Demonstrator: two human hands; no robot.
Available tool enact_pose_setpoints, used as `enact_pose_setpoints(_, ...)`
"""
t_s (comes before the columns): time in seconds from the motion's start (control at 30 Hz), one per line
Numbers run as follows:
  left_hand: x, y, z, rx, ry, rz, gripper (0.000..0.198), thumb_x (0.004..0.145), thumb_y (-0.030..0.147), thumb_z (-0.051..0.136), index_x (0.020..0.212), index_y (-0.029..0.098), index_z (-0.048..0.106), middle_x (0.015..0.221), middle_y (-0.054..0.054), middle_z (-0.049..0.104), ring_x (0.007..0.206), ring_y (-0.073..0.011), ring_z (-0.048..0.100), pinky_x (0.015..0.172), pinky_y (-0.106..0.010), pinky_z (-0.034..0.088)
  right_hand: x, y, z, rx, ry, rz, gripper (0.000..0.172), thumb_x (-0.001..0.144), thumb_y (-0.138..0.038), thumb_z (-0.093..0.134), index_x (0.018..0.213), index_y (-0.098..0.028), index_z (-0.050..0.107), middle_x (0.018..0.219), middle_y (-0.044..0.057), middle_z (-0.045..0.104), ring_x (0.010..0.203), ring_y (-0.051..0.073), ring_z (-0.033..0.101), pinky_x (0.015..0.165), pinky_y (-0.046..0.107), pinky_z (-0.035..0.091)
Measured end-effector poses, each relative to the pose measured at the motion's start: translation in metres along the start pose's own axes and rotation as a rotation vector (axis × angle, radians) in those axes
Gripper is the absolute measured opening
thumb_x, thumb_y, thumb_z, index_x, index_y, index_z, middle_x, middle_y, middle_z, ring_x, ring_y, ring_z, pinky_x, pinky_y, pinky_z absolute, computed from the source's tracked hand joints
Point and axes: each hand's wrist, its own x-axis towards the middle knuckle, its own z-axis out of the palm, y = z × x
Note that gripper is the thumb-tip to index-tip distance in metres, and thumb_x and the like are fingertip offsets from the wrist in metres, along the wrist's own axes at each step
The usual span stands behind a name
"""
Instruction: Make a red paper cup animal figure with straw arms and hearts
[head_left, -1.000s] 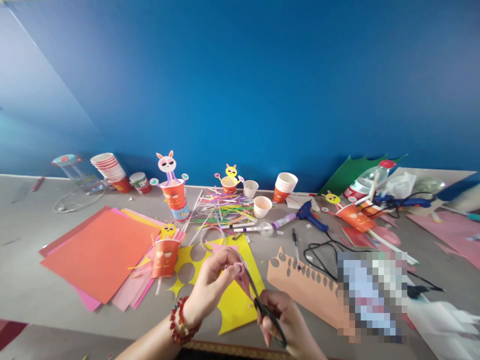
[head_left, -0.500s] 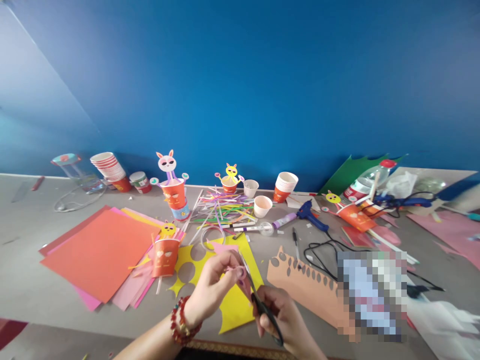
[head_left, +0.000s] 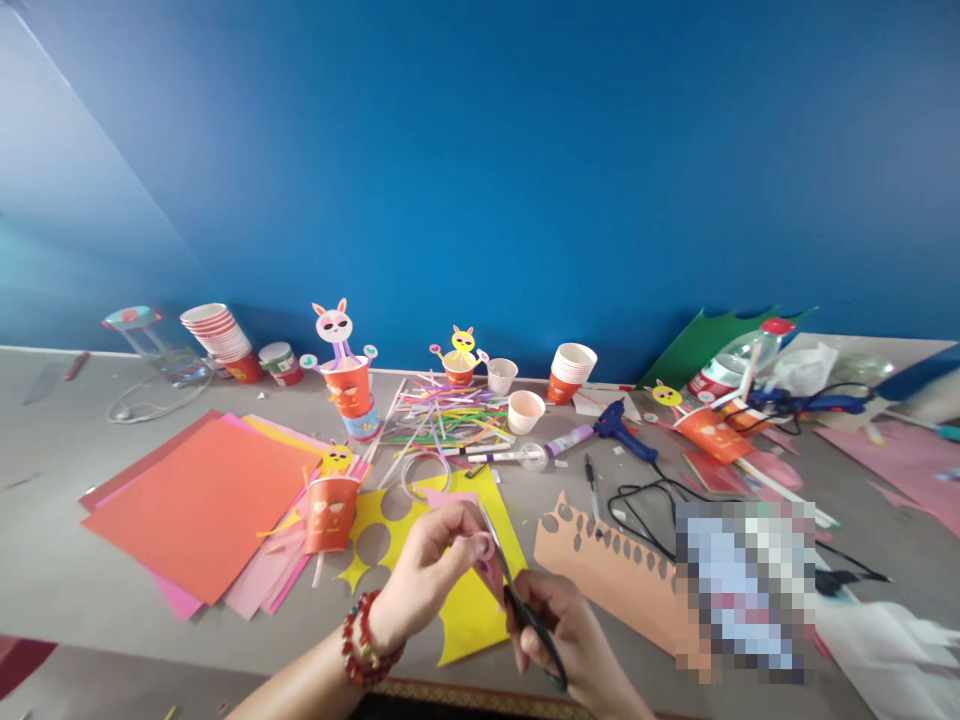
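My left hand (head_left: 431,575) pinches a small pink paper piece (head_left: 487,562) above the table's near edge. My right hand (head_left: 574,645) grips black-handled scissors (head_left: 517,600), whose blades point up and left into that pink piece. Under both hands lies a yellow sheet with round holes cut out (head_left: 465,600). A red bead bracelet (head_left: 364,640) sits on my left wrist.
Orange and pink paper sheets (head_left: 195,505) lie left, with an orange cup figure (head_left: 328,510) beside them. Coloured strips (head_left: 442,415), paper cups (head_left: 571,372), a blue glue gun (head_left: 619,428), a pen and black cables fill the back. A tan cut-out strip (head_left: 607,570) lies right.
My right hand and the scissors shifted slightly up and left towards the pink piece. My left hand stays nearly still.
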Motion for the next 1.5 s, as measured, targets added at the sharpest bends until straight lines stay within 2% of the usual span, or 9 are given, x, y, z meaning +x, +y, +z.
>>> enact_pose_setpoints(0.43, 0.001, 0.001, 0.001, -0.001, 0.011, 0.022, 0.03, 0.09, 0.037, 0.066, 0.07, 0.015, 0.058, 0.072, -0.004, 0.063, 0.063, -0.0154, 0.063, 0.063, -0.028, 0.051, 0.0, 0.002, -0.001, -0.003, 0.014, -0.029, 0.07, 0.053, -0.087, 0.07, 0.059, -0.021, 0.045, 0.047, -0.004, 0.049, 0.037, 0.01, 0.048, 0.042, 0.022, 0.042)
enact_pose_setpoints(0.63, 0.001, 0.0, 0.0, -0.029, -0.005, 0.016, 0.029, 0.091, 0.036, 0.065, 0.071, 0.016, 0.057, 0.071, -0.003, 0.062, 0.063, -0.0156, 0.063, 0.064, -0.028, 0.051, 0.0, 0.003, -0.001, -0.019, 0.017, -0.032, 0.07, 0.055, -0.087, 0.069, 0.06, -0.021, 0.048, 0.045, -0.004, 0.05, 0.037, 0.01, 0.046, 0.041, 0.022, 0.042)
enact_pose_setpoints(0.83, 0.001, 0.002, -0.002, 0.011, 0.01, 0.007, 0.03, 0.089, 0.036, 0.065, 0.068, 0.017, 0.056, 0.069, -0.002, 0.063, 0.061, -0.0148, 0.062, 0.061, -0.026, 0.049, -0.002, -0.005, 0.0, -0.034, -0.062, -0.039, 0.069, 0.061, -0.086, 0.066, 0.068, -0.018, 0.055, 0.051, -0.001, 0.056, 0.042, 0.011, 0.048, 0.046, 0.023, 0.043)
enact_pose_setpoints(1.13, 0.0, 0.0, -0.003, 0.082, 0.024, -0.003, 0.03, 0.088, 0.037, 0.065, 0.068, 0.016, 0.055, 0.067, -0.003, 0.062, 0.063, -0.0147, 0.057, 0.062, -0.026, 0.044, -0.002, -0.002, 0.001, 0.005, -0.06, -0.023, 0.069, 0.058, -0.086, 0.068, 0.067, -0.019, 0.054, 0.051, -0.003, 0.055, 0.043, 0.01, 0.045, 0.047, 0.023, 0.043)
enact_pose_setpoints(1.5, 0.0, -0.002, -0.001, -0.01, 0.017, 0.003, 0.03, 0.088, 0.037, 0.066, 0.069, 0.016, 0.056, 0.069, -0.003, 0.061, 0.061, -0.015, 0.062, 0.06, -0.026, 0.049, 0.0, -0.008, 0.003, -0.016, -0.028, -0.019, 0.073, 0.053, -0.091, 0.066, 0.063, -0.019, 0.053, 0.047, -0.002, 0.054, 0.041, 0.01, 0.042, 0.044, 0.023, 0.041)
